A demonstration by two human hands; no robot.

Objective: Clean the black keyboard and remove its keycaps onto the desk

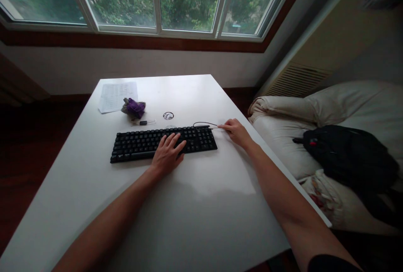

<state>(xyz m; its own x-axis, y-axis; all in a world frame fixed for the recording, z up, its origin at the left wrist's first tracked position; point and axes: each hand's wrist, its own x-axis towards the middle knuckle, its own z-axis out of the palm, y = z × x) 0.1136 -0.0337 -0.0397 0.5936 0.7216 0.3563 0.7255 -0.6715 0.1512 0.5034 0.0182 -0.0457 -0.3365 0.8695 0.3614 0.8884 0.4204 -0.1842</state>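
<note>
A black keyboard (141,144) lies on the white table, with a thin black cable (204,123) looping at its far right corner. My left hand (166,154) rests on the keys right of centre, palm down, fingers spread and gripping nothing. Beyond the keyboard's right end, my right hand (236,132) is closed in a pinch, index finger stretched forward. From its fingertips a thin white stick (214,127) points left to the keyboard's upper right edge. Whether its tip touches the keys is too small to tell.
Behind the keyboard lie a purple and grey bundle (134,108), a small black object (143,122) with thin sticks beside it, and a round disc (168,115). Printed paper (118,95) lies at the far left of the table (189,221). A black backpack (349,154) sits on the sofa (273,125).
</note>
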